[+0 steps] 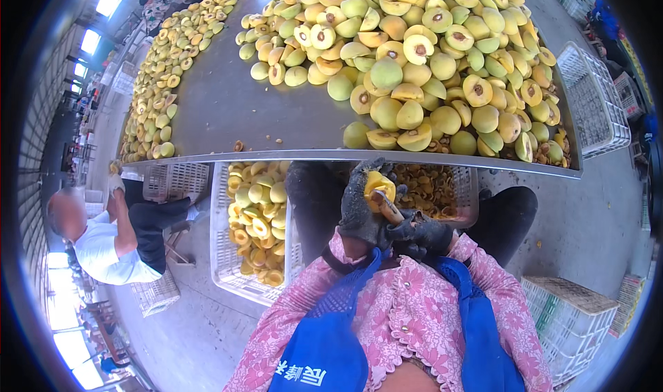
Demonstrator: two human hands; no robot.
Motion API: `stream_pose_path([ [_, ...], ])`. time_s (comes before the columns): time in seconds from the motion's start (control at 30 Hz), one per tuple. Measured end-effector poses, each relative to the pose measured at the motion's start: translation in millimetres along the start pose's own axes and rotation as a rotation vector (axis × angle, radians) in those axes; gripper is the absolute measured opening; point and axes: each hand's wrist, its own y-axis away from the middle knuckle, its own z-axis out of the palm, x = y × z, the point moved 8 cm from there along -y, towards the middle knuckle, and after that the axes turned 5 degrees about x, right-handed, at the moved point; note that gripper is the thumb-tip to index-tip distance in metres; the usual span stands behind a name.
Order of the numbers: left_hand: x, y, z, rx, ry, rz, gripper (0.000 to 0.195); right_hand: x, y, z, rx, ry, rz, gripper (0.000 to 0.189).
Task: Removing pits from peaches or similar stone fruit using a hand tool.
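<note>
My left hand (357,205), in a dark, soiled glove, holds a yellow halved stone fruit (379,186) just below the metal table's front edge. My right hand (422,231), gloved alike, grips the handle of a small pitting tool (387,207), whose tip is against the fruit's cut face. Whether the stone is still inside cannot be told. Beyond both hands, a large heap of halved fruit (440,66), many with stones in them, covers the right of the metal table (243,107). A white plastic crate (220,236) of fruit halves stands to the left of my legs.
A tub (469,198) of brown stones and scraps sits under the table edge. Another fruit pile (155,97) lies at the table's left. A seated person (114,242) works at the left. White crates stand at right, one beyond the table (595,102) and one nearer (570,324).
</note>
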Motion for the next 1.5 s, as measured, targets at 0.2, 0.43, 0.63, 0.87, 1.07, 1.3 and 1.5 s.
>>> stream_pose_path([
  [0.2,7.9,-5.5,13.2,-0.109,-0.248,0.222,0.036,-0.3,1.8,13.1,-0.158,-0.176,0.002,0.027],
  [0.43,-24.7,-28.7,-12.3,-0.149,-0.206,0.186,0.034,-5.6,-0.5,20.0,-0.277,-0.356,-0.097,0.03],
  [0.63,25.7,-11.0,-5.6,-0.104,-0.48,0.309,0.022,-12.5,14.4,-14.9,-0.136,-0.323,-0.179,0.02],
  [0.87,187.3,8.4,-71.3,0.445,-1.808,0.728,0.032,43.3,15.4,-117.4,0.441,1.088,-0.234,0.022],
  [1.07,163.3,-45.8,-44.1,0.071,-1.686,0.619,0.049,83.1,6.9,-142.1,0.642,-0.076,0.187,0.017],
  [1.3,57.5,-143.3,32.3,-0.586,-2.026,0.592,0.043,65.0,9.4,-132.2,0.649,-0.091,0.068,0.02],
  [1.5,74.1,-137.7,35.5,-0.476,-1.885,0.532,0.034,44.9,18.3,-122.7,0.699,0.065,0.122,0.026],
])
